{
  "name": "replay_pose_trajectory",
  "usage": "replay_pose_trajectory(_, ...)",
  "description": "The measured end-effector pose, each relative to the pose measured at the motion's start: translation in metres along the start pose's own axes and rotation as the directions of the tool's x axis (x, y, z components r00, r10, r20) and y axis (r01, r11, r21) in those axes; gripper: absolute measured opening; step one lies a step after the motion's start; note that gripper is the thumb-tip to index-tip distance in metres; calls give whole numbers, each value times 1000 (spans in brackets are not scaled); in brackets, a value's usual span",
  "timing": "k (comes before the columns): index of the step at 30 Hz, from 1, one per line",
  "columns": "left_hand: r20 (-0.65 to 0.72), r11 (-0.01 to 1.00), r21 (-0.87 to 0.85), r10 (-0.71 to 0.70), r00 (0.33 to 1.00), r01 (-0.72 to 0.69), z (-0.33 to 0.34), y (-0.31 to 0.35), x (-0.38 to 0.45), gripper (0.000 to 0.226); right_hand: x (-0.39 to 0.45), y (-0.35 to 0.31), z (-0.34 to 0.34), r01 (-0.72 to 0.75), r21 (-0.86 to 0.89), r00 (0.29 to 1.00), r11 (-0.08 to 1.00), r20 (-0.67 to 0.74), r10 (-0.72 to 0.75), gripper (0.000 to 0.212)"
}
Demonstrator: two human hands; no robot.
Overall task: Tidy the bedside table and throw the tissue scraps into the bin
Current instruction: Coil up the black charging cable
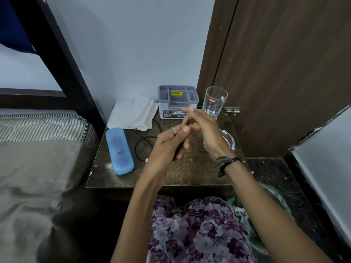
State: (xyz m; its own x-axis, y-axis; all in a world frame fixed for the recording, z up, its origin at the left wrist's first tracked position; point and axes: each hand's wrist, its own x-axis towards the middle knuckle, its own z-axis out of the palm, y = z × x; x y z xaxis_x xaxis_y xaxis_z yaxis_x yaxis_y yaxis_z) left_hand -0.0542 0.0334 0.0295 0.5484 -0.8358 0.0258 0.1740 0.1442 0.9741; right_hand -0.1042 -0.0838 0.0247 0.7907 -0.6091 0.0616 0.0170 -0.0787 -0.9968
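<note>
Both hands meet above the middle of the dark brown bedside table (106, 175). My left hand (167, 147), with a ring on one finger, has its fingers curled against the fingers of my right hand (203, 128). The right hand's fingers are loosely spread, and I see nothing held in either hand. A stack of white tissues (133, 114) lies at the table's back left corner. A small white bit (146, 160) lies by the cable. A bin lined with a green bag (275, 196) shows on the floor under my right forearm, mostly hidden.
A blue oblong case (119, 150) lies along the table's left side, with a looped black cable (142, 143) beside it. A grey organiser box (177, 100) and an empty drinking glass (215, 101) stand at the back. A clear glass dish (228, 139) sits right. The bed is left, a door right.
</note>
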Motion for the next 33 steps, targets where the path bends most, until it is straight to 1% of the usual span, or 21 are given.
replay_pose_trajectory(2,-12,997,-76,22,1000,-22,-2,10,3,32,2,9,3,-46,112,999,993,11,45,32)
replay_pose_trajectory(4,-4,968,-240,67,998,-66,-4,23,8,27,-1,22,9,-65,183,998,981,15,63,34)
replay_pose_trajectory(6,11,918,-385,112,994,-99,-9,33,15,32,-9,31,17,-53,152,999,987,7,53,36)
replay_pose_trajectory(8,-13,907,-395,154,988,-147,-16,35,26,39,-21,34,24,-24,95,999,995,23,22,34)
replay_pose_trajectory(9,-48,925,-340,160,986,-167,-19,33,32,43,-27,33,27,0,42,999,999,45,-2,33)
replay_pose_trajectory(10,-90,954,-236,168,982,-185,-22,30,38,48,-32,32,27,31,-35,997,999,76,-28,33)
replay_pose_trajectory(11,-122,977,-77,190,974,-200,-24,26,43,52,-35,29,27,69,-131,992,989,114,-54,35)
replay_pose_trajectory(12,-127,973,98,219,967,-207,-26,22,47,54,-38,25,25,109,-238,985,965,154,-73,35)
replay_pose_trajectory(14,-88,896,407,230,969,-175,-28,14,51,53,-39,13,19,170,-402,975,900,204,-92,26)
replay_pose_trajectory(16,-7,740,659,191,982,-139,-32,10,50,37,-35,0,9,201,-458,976,866,168,-138,21)
replay_pose_trajectory(17,29,671,728,174,984,-140,-31,10,48,28,-32,-7,3,214,-456,976,864,133,-172,16)
replay_pose_trajectory(18,50,659,739,157,986,-143,-31,11,45,24,-28,-14,-4,217,-447,976,868,92,-197,12)
replay_pose_trajectory(19,57,699,702,133,989,-135,-30,13,41,29,-24,-20,-11,210,-429,976,879,45,-211,11)
replay_pose_trajectory(22,83,863,503,1,997,-43,-27,23,34,50,-12,-32,-26,184,-315,974,931,-72,-217,14)
replay_pose_trajectory(24,125,939,345,-57,991,11,-24,30,31,53,-4,-30,-25,175,-202,973,964,-114,-201,11)
replay_pose_trajectory(25,147,971,236,-59,987,23,-21,35,29,50,-1,-26,-23,160,-149,975,976,-129,-179,11)
replay_pose_trajectory(26,173,993,113,-47,984,27,-19,38,28,47,1,-21,-19,139,-119,977,983,-144,-156,17)
replay_pose_trajectory(28,216,994,-112,5,976,19,-16,40,29,43,3,-11,-9,91,-125,982,988,-151,-110,32)
replay_pose_trajectory(30,230,964,-265,66,971,-3,-13,40,34,40,-1,-3,2,57,-140,993,989,-99,-71,41)
replay_pose_trajectory(32,158,952,-303,98,983,-46,-11,38,44,39,-11,0,13,9,-114,1000,993,9,-8,41)
replay_pose_trajectory(33,77,964,-257,97,992,-74,-10,36,50,36,-17,0,17,-20,-112,997,993,67,27,40)
